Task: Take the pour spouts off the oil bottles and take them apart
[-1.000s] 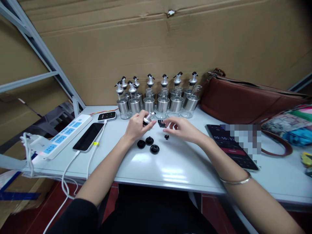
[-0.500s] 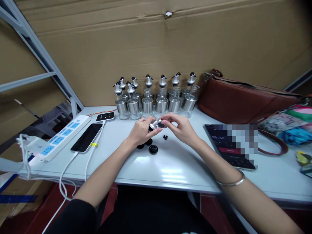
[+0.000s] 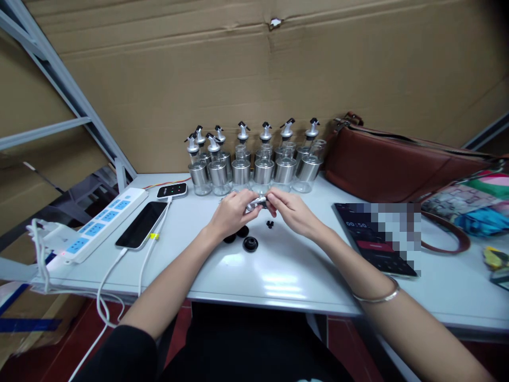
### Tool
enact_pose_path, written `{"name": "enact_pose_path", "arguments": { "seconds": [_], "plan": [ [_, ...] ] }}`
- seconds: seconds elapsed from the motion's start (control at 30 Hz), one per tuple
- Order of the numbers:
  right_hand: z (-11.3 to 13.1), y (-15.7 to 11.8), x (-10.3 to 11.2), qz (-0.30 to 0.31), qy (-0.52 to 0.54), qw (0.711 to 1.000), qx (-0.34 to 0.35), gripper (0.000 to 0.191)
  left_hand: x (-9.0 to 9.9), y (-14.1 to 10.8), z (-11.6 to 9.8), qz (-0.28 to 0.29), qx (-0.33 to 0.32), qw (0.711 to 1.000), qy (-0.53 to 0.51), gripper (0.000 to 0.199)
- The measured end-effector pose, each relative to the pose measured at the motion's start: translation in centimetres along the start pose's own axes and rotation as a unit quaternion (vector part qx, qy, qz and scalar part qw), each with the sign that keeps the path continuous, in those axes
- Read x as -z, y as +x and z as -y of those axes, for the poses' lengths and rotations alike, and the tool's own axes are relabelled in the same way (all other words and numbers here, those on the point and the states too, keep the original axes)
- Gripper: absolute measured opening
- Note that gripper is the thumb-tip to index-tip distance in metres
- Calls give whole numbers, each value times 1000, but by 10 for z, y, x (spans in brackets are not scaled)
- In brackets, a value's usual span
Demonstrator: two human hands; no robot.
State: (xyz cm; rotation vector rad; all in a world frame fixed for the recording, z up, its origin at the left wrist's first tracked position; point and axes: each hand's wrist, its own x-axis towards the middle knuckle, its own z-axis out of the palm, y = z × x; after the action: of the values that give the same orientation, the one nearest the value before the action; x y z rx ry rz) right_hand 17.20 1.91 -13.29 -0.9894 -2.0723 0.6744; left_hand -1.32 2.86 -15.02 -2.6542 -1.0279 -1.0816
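Left hand (image 3: 229,213) clamps its grip on a slim silver spout (image 3: 257,202); right hand (image 3: 293,212) pinches its tip. Loose fingers could let it roll off the bench (image 3: 318,278) front edge.

Silver spout (image 3: 259,201), black caps (image 3: 250,244) and black bits (image 3: 270,225) before us on a pale grey table (image 3: 226,276) — clear bottles (image 3: 309,167) wear silver bands (image 3: 240,173), the bag (image 3: 397,159) is reddish-brown, the cardboard (image 3: 178,79) plain tan.

a dark-screened phone (image 3: 141,225) lies beside a white power strip (image 3: 105,225); a brown bag (image 3: 393,164) sits before cardboard (image 3: 191,69).
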Motion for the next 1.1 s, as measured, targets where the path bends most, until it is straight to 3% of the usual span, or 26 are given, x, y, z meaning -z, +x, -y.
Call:
{"name": "enact_pose_path", "arguments": {
  "seconds": [0.2, 0.37, 0.63, 0.7, 0.8, 0.9, 1.1],
  "plan": [
    [2, 0, 1, 2, 29, 999, -18, 45, 2, 0, 0, -7, -9, 1000, -14, 14],
    [1, 1, 2, -21, 150, 988, -32, 33, 2, 0, -1, 15, 5, 999, -30, 13],
    [-4, 1, -4, 19, 216, 974, -65, 33, 1, -1, 1, 24, 10, 1000, -6, 14],
    [-2, 0, -1, 27, 190, 980, -59, 27, 1, -2, 2, 2, 16, 1000, 0, 14],
    [-1, 0, 8, 64, 60, 995, -55, 17, 1, -2, 3, -33, 18, 999, -1, 15],
    [-7, 1, 17, 107, -56, 989, -90, 13, 2, -2, 3, -45, 9, 999, -3, 14],
    [-28, 1, 18, 143, -151, 974, -93, 8, 3, -1, 2, -41, 11, 999, -2, 13]
  ]
}}
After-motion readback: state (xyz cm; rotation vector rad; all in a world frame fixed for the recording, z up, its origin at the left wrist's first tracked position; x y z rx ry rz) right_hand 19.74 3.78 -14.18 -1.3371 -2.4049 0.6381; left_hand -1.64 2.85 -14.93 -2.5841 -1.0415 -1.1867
